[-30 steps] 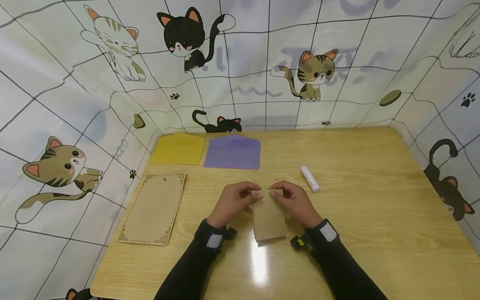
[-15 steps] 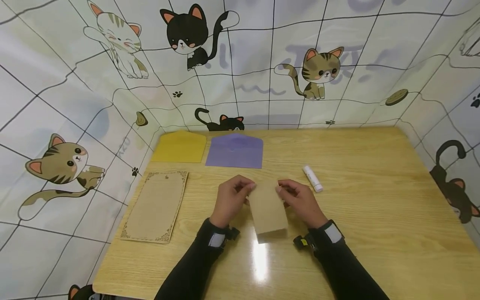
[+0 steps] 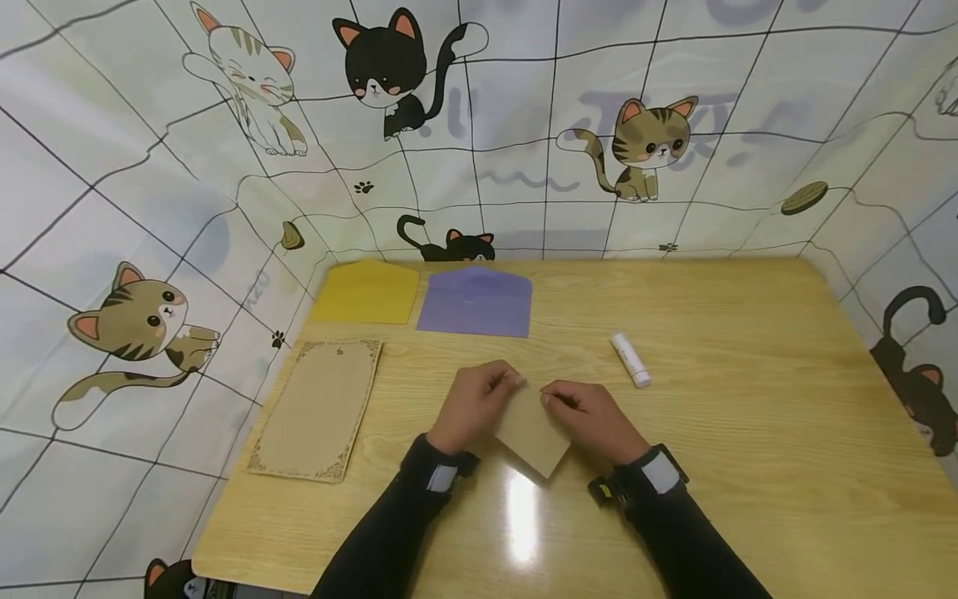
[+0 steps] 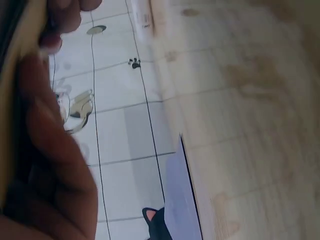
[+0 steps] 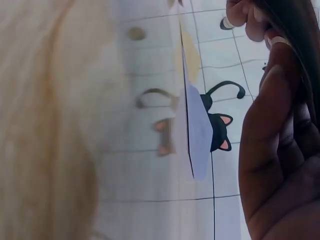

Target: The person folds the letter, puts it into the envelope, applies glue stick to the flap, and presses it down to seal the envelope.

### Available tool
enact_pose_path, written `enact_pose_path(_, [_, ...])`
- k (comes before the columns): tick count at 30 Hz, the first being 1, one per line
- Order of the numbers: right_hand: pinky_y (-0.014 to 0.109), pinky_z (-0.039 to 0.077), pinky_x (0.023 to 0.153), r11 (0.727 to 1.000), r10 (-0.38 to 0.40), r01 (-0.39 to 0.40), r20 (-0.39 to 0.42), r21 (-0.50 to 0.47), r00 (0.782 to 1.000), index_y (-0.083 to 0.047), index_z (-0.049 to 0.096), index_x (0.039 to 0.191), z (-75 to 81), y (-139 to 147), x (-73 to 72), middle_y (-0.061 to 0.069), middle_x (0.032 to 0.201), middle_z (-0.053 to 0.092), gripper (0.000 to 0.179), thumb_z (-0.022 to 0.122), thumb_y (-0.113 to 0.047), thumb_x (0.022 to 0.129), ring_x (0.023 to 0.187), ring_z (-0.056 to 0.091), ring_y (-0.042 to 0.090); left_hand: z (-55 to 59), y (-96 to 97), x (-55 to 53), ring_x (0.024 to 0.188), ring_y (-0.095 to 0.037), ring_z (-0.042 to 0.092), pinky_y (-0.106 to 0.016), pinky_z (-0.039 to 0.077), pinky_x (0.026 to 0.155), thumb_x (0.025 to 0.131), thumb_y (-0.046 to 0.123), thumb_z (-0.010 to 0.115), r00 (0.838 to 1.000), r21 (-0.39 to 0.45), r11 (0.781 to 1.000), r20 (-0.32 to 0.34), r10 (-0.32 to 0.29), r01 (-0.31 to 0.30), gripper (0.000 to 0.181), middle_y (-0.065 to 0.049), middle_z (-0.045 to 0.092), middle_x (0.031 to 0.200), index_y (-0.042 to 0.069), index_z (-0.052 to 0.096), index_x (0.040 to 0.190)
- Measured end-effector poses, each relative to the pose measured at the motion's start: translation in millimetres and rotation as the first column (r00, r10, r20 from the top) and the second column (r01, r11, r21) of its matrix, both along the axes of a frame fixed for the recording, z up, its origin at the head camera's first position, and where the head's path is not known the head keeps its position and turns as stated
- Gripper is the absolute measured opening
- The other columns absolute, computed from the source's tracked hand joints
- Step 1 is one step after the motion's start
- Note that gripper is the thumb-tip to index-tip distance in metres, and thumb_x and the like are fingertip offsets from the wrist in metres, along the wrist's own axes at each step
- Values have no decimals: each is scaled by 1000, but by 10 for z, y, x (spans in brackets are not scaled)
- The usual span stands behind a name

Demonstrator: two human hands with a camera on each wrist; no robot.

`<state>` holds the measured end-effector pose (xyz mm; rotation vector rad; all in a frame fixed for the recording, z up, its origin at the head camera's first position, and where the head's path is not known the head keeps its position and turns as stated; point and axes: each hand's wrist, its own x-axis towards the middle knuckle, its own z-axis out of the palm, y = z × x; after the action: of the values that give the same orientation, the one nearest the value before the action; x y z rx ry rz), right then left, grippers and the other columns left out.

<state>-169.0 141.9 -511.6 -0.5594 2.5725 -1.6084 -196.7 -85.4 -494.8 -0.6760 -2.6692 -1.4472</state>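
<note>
Head view: over the middle of a glossy pale wood table (image 3: 748,433), the left hand (image 3: 473,408) and right hand (image 3: 599,420) pinch the far end of a brown paper (image 3: 535,434). Cat-printed cloth (image 3: 516,108) walls three sides; a yellow envelope (image 3: 367,293) and a purple one (image 3: 476,303) lie at the back.

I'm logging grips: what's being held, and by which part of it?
A brown paper, pinched near its far end by the left hand and right hand.
</note>
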Motion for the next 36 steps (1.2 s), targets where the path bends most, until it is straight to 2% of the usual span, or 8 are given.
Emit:
enact_pose_path(10, [37, 59, 63, 995, -8, 13, 49, -99, 999, -12, 73, 102, 86, 202, -66, 13, 89, 72, 29, 55, -35, 101, 76, 66, 21, 46, -266, -181, 45, -16, 43, -29, 36, 43, 97, 44, 57, 957, 136, 956, -91, 274, -261, 24, -1, 46, 59, 24, 66, 87])
enact_pose_path(19, [34, 55, 72, 999, 10, -5, -100, 44, 995, -29, 69, 117, -29, 144, 6, -9, 105, 72, 26, 63, -41, 95, 85, 63, 7, 76, 57, -182, 62, -7, 55, -30, 51, 58, 101, 53, 44, 996, -139, 989, -86, 40, -52, 38, 8, 66, 78, 26, 71, 102])
enact_pose_path(21, [33, 54, 70, 999, -15, 19, -109, 40, 994, -31, 70, 112, -42, 175, 48, -10, 100, 72, 20, 63, -39, 96, 82, 62, 8, 105, 67, -283, 66, -10, 59, -35, 53, 60, 102, 58, 33, 994, -265, 961, -90, 61, -83, 54, 4, 69, 81, 20, 68, 116])
enact_pose_path(24, [32, 53, 69, 996, -89, 91, -106, 18, 990, -28, 70, 110, -109, 245, 126, -9, 95, 71, 17, 64, -35, 96, 80, 61, 8, 23, 23, -519, 69, -22, 65, -44, 55, 58, 101, 64, 24, 983, -467, 865, -97, 157, -184, 71, -8, 74, 89, 12, 56, 137])
enact_pose_path(28, [32, 52, 67, 992, -128, 128, -79, -11, 989, -25, 70, 108, -185, 294, 211, -8, 91, 72, 16, 64, -33, 96, 78, 60, 9, -314, -81, -769, 75, -31, 66, -49, 53, 55, 97, 69, 34, 962, -629, 731, -115, 249, -265, 73, -15, 74, 100, 14, 53, 141])
enact_pose_path(30, [31, 52, 67, 992, -128, 127, -67, -18, 990, -24, 70, 108, -205, 309, 229, -8, 90, 72, 16, 64, -33, 96, 78, 61, 9, -449, -130, -796, 80, -32, 67, -49, 53, 56, 94, 70, 40, 961, -669, 694, -124, 248, -265, 68, -13, 74, 102, 20, 58, 136])
enact_pose_path(32, [32, 53, 69, 991, -130, 129, -68, -19, 989, -23, 70, 109, -191, 325, 216, -8, 91, 72, 18, 64, -33, 96, 79, 61, 9, -504, -169, -780, 88, -32, 66, -50, 53, 57, 93, 69, 44, 964, -691, 674, -144, 225, -261, 61, -11, 73, 107, 24, 63, 130])
enact_pose_path(36, [35, 54, 72, 987, -159, 158, -113, -22, 981, -21, 70, 112, -69, 402, 104, -6, 93, 71, 21, 63, -33, 96, 82, 61, 9, -266, -202, -662, 84, -36, 60, -52, 51, 53, 94, 62, 51, 974, -682, 696, -161, 159, -227, 49, -15, 72, 104, 27, 68, 123])
